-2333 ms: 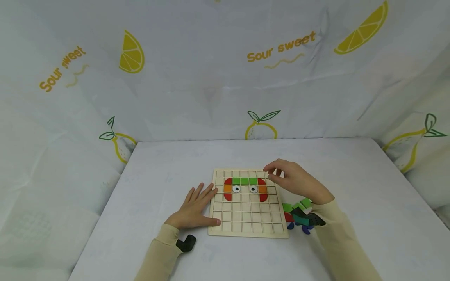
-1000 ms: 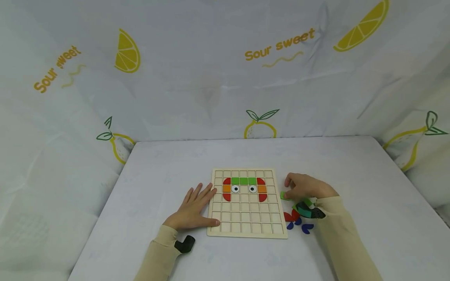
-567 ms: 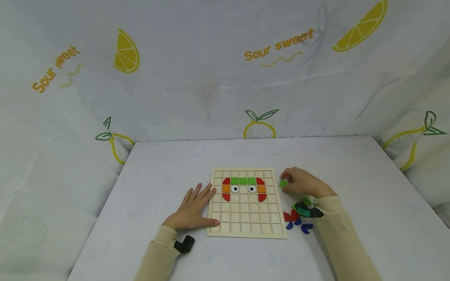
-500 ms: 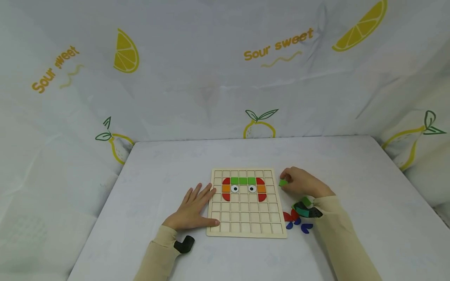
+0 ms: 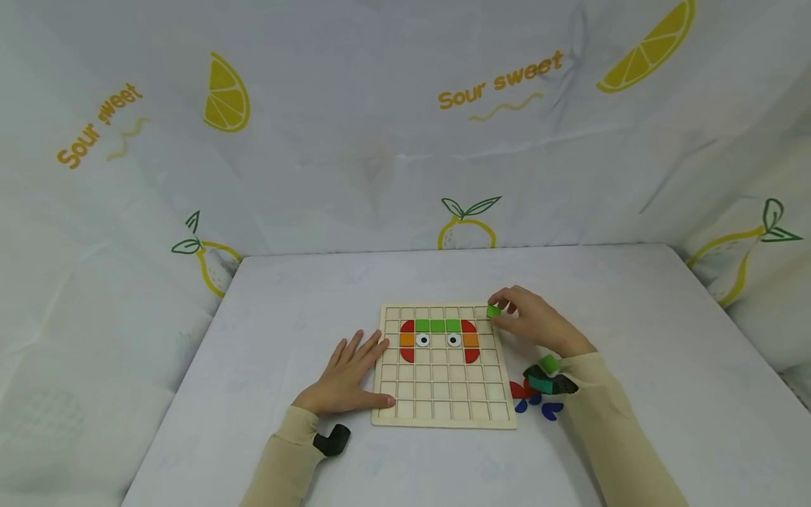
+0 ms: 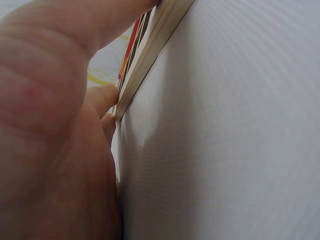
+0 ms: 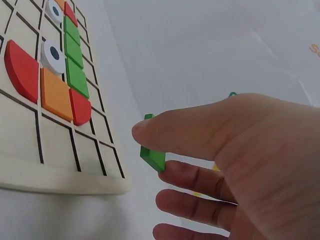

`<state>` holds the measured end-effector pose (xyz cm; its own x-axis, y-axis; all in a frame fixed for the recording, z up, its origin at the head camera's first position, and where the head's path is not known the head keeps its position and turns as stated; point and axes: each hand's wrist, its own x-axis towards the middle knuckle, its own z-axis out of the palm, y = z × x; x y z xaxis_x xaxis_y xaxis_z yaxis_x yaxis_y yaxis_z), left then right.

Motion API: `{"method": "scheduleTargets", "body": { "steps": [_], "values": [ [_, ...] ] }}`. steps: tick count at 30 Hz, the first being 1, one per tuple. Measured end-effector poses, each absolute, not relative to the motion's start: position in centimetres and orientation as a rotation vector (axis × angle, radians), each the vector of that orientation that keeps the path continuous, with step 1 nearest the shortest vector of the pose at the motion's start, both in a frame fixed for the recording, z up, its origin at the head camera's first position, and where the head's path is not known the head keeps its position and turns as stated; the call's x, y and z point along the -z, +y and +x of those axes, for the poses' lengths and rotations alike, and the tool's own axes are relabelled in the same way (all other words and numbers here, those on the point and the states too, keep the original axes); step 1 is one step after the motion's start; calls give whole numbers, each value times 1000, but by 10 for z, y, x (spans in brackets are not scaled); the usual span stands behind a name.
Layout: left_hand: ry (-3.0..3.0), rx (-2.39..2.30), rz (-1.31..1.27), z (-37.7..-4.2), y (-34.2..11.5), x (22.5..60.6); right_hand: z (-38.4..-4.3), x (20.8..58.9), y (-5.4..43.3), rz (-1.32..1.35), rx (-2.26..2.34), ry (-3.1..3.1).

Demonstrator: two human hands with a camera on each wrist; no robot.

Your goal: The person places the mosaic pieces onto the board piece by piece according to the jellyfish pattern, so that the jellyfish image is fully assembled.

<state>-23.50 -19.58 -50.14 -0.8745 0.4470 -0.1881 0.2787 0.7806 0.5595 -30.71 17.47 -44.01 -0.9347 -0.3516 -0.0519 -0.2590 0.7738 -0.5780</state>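
Note:
A wooden grid board (image 5: 443, 415) lies flat on the table, its squares framed by raised lines. Red, orange and green tiles fill some squares, with two round eye pieces (image 5: 422, 340) among them. My left hand (image 5: 345, 380) is spread at the board's left edge, fingertips and thumb resting on the rim. Between thumb and forefinger, my right hand (image 5: 535, 320) pinches a green square tile (image 7: 154, 157); in the head view it overlaps the board's far right corner. The right wrist view shows the other fingers loosely bent beneath the tile.
Right of the board lie loose pieces: a green tile (image 5: 549, 363), red pieces (image 5: 518, 389) and several blue ones (image 5: 551, 410), partly covered by the right wrist's camera band (image 5: 550, 383). A lemon-printed white cloth (image 5: 355, 176) hangs behind the table.
My right hand first came down from the board to the loose pieces, picked up a green tile, and has carried it up and left to the board's far right corner. The left hand stays put.

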Motion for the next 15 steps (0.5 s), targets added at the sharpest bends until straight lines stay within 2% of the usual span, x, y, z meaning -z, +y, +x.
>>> {"method": "scheduleTargets", "body": {
  "steps": [15],
  "values": [
    [2664,-760,557,-236,-195,500,-296,439,143,-601,875,2702]
  ]
}}
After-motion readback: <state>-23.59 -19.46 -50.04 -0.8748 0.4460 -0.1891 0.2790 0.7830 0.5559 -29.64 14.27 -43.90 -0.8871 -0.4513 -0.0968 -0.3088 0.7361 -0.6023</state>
